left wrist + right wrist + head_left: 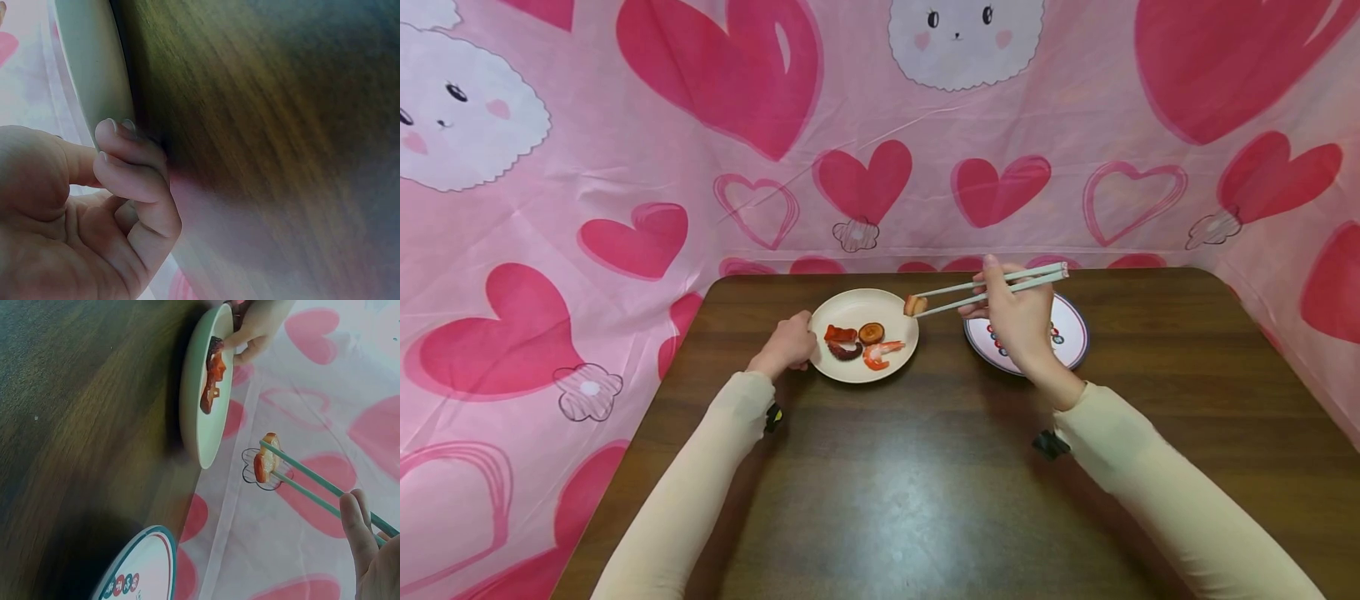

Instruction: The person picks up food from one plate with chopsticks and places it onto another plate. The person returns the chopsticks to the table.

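At the left edge of a cream plate (844, 307), my left hand (787, 343) grips the rim with curled fingers, the thumb side partly hidden. On that plate lie a shrimp (874, 358), a round brown mushroom-like piece (872, 333), a dark curled tentacle (846, 352) and a red piece (840, 334). My right hand (1018, 321) holds a pair of pale green chopsticks (306, 472). Between their tips is a small brown-and-cream food piece (915, 306), raised by the plate's right rim. The hand itself is above a white plate (1070, 327).
The white plate has a dark blue rim and coloured round marks, and my right hand covers part of it. Both plates stand near the far edge of the brown wooden table (880, 467). A pink heart-patterned cloth (925, 125) hangs behind and beside the table.
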A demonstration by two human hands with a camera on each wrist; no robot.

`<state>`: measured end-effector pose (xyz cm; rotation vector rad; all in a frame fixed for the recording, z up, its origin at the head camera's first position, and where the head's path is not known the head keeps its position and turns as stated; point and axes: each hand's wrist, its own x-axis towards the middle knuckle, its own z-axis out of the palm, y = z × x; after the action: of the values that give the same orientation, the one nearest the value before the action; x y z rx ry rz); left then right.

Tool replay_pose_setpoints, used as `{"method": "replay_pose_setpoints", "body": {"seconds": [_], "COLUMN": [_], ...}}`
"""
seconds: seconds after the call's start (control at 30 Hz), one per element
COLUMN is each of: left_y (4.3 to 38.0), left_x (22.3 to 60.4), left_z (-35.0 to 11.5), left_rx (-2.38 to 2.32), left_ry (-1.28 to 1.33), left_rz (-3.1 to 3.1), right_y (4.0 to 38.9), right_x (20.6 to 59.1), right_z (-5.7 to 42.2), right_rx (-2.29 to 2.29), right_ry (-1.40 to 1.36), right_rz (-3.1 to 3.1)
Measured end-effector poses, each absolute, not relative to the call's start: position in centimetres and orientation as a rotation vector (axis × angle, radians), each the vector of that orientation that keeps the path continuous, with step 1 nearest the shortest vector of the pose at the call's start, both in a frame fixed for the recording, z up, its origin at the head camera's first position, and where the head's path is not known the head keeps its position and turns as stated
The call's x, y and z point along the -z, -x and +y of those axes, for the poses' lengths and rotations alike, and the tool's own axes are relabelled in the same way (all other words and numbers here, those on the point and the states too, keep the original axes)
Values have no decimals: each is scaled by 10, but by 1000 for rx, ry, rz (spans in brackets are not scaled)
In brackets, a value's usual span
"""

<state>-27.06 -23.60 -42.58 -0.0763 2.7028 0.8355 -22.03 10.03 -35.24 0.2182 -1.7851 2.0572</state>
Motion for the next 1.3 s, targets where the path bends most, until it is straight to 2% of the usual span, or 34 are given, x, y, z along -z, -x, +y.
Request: {"method": "replay_pose_setpoints", "body": {"seconds": [1.3], "left_y": [268], "left_x": [424], "left_z": [-237], "left_rx": [-870], "left_ry": [67], "left_rz": [2694], "right_y": [242], "right_x": [379], "right_z": [65], "right_rx": [-2047], "right_ry": [-123], "right_rz": [-1892]}}
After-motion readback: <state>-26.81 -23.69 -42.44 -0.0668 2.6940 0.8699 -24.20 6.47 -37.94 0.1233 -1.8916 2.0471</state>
